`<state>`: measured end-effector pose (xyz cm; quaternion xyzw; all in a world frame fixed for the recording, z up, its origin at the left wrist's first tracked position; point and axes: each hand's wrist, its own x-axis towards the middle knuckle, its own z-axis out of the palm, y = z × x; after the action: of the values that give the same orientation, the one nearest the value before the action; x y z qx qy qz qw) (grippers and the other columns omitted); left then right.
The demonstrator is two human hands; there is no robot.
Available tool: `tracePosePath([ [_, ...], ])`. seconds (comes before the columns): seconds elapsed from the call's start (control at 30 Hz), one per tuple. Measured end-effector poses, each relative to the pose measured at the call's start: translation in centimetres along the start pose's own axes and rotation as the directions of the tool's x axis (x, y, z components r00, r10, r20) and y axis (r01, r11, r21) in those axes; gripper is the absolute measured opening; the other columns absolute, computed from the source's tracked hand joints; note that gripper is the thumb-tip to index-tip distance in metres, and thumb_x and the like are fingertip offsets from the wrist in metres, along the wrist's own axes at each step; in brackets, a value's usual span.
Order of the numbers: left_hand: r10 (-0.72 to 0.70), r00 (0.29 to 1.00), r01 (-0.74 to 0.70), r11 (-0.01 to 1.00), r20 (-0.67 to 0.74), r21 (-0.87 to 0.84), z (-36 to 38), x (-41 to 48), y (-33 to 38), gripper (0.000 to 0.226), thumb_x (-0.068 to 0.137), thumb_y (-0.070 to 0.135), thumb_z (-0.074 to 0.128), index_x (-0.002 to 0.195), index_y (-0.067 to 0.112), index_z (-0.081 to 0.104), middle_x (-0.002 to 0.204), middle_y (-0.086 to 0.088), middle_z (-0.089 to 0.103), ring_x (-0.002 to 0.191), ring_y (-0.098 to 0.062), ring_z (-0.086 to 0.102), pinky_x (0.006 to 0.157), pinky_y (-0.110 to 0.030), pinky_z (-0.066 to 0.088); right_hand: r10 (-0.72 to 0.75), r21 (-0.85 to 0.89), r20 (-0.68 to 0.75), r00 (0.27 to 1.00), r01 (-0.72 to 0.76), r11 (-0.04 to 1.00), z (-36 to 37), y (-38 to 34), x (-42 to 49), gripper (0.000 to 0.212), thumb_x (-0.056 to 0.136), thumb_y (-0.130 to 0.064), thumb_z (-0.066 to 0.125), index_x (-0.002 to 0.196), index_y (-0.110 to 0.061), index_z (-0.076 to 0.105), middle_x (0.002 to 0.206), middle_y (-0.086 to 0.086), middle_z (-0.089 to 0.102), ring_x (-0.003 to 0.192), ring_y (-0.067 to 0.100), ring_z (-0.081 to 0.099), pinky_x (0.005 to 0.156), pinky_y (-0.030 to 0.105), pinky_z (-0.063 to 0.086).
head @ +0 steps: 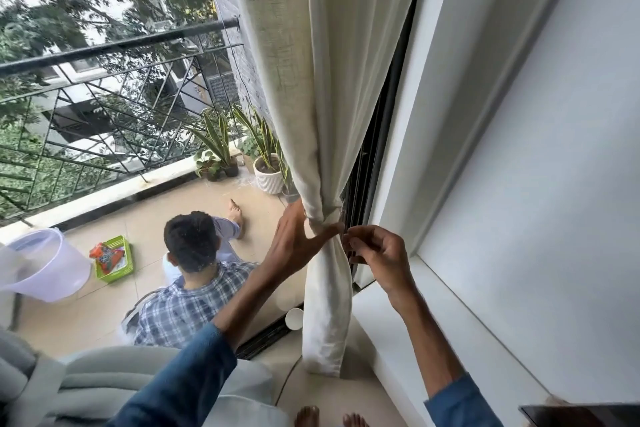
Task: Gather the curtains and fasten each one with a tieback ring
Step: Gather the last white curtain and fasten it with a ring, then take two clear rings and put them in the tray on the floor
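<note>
- Left hand point(294, 239): grips the curtain point(325, 80) at its narrowest point. The thumb lies across the front of the bunched fabric and the fingers pass behind it, out of sight.
- Right hand point(377, 253): fingers curled, with the fingertips point(349, 240) drawn together just beside the right edge of the bunch and level with the left thumb. Whether they pinch anything cannot be determined.
- Tieback ring point(323, 217): shows as a narrow pale band round the cinched fabric, immediately above the left thumb. Its fastening is not visible.
- Curtain: off-white, gathered into one column. It is wide above the grip and hangs below it as a slim twisted tail to the floor, against the dark door frame point(384, 135).
- White cup point(294, 319): lies near the foot of the curtain, on its left.
- White ledge point(433, 322): runs under the right forearm.
- Beyond the glass: a person in a checked shirt point(194, 305) sits on the balcony tiles. A green basket point(114, 260) and a pale bucket point(45, 263) stand to the left, with potted plants point(268, 170) by the railing point(121, 45).
</note>
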<state>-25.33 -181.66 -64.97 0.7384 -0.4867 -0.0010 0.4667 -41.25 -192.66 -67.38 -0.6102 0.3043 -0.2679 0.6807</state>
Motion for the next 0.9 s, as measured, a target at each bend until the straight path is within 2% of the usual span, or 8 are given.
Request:
tracePosePath([
  [0.03,-0.013,1.0,0.013,1.0,0.01,0.002,-0.1,-0.6,-0.5,0.051,0.082,0.053,0.077,0.123,0.041,0.05,0.115,0.042,0.052,0.104,0.019,0.053,0.083,-0.006,0.044,0.011,0.001,-0.001,1.0,-0.011,1.0,-0.1,0.1,0.0,0.012,0.094,-0.001,0.066,0.102,-0.005,0.073,0.093,0.01,0.079,0.086,0.023,0.076,0.072,0.035,0.063],
  [0.1,-0.087,0.995,0.086,0.996,0.055,0.015,-0.2,-1.6,-1.8,0.068,0.08,0.061,0.076,0.135,0.037,0.044,0.119,0.036,0.047,0.111,0.007,0.051,0.091,-0.023,0.049,0.042,-0.003,0.009,0.999,-0.042,0.999,-0.2,0.3,-0.2,0.012,0.094,-0.001,0.065,0.103,-0.005,0.072,0.093,0.011,0.079,0.086,0.026,0.076,0.073,0.038,0.062],
  [0.23,-0.195,0.976,0.195,0.981,0.1,0.008,-0.6,-3.4,-3.5,0.075,0.079,0.06,0.076,0.137,0.027,0.042,0.129,0.021,0.048,0.11,-0.007,0.054,0.085,-0.035,0.056,0.09,-0.048,0.068,0.994,-0.087,0.995,0.2,0.8,-0.8,0.013,0.094,0.0,0.064,0.103,-0.005,0.072,0.093,0.01,0.079,0.083,0.025,0.076,0.069,0.034,0.06],
  [0.37,-0.233,0.961,0.24,0.97,0.149,-0.031,-0.8,-4.9,-4.4,0.065,0.082,0.057,0.073,0.133,0.024,0.051,0.13,0.016,0.057,0.105,-0.003,0.06,0.078,-0.031,0.058,0.177,-0.121,0.135,0.975,-0.161,0.979,1.2,1.4,-1.3,0.013,0.094,-0.001,0.066,0.102,-0.007,0.074,0.093,0.011,0.078,0.083,0.025,0.076,0.068,0.032,0.06],
  [0.6,-0.321,0.926,0.335,0.941,0.197,-0.043,-0.5,-7.6,-6.6,0.023,0.09,0.032,0.07,0.113,0.032,0.066,0.116,0.017,0.066,0.095,-0.002,0.066,0.069,-0.016,0.053,0.379,-0.339,0.244,0.893,-0.288,0.896,3.5,5.2,-2.3,0.017,0.094,-0.015,0.071,0.108,-0.007,0.075,0.1,0.005,0.078,0.089,0.011,0.071,0.07,0.025,0.056],
  [0.67,-0.358,0.907,0.374,0.927,0.22,-0.03,-0.5,-8.4,-7.5,0.019,0.09,0.024,0.07,0.108,0.031,0.068,0.114,0.017,0.067,0.091,-0.002,0.068,0.072,-0.016,0.053,0.429,-0.385,0.264,0.864,-0.313,0.868,4.7,7.0,-2.5,0.023,0.094,-0.018,0.072,0.115,-0.009,0.072,0.104,0.003,0.075,0.094,0.01,0.067,0.079,0.026,0.055],
  [0.77,-0.402,0.876,0.419,0.908,0.264,-0.007,-0.7,-9.5,-8.6,0.015,0.089,0.017,0.069,0.1,0.027,0.072,0.108,0.015,0.07,0.087,-0.003,0.069,0.079,-0.019,0.054,0.467,-0.457,0.298,0.832,-0.306,0.835,6.7,10.0,-2.8,0.034,0.092,-0.018,0.073,0.124,-0.011,0.065,0.122,0.004,0.07,0.117,0.015,0.066,0.102,0.032,0.052],
  [0.9,-0.469,0.832,0.486,0.874,0.297,0.019,-0.7,-10.4,-10.6,0.016,0.088,0.009,0.066,0.097,0.019,0.075,0.096,0.011,0.075,0.085,-0.002,0.07,0.082,-0.022,0.056,0.481,-0.558,0.321,0.816,-0.248,0.792,9.9,13.2,-2.2,0.044,0.091,-0.018,0.071,0.132,-0.017,0.056,0.139,0.009,0.061,0.132,0.015,0.056,0.107,0.032,0.048],
])
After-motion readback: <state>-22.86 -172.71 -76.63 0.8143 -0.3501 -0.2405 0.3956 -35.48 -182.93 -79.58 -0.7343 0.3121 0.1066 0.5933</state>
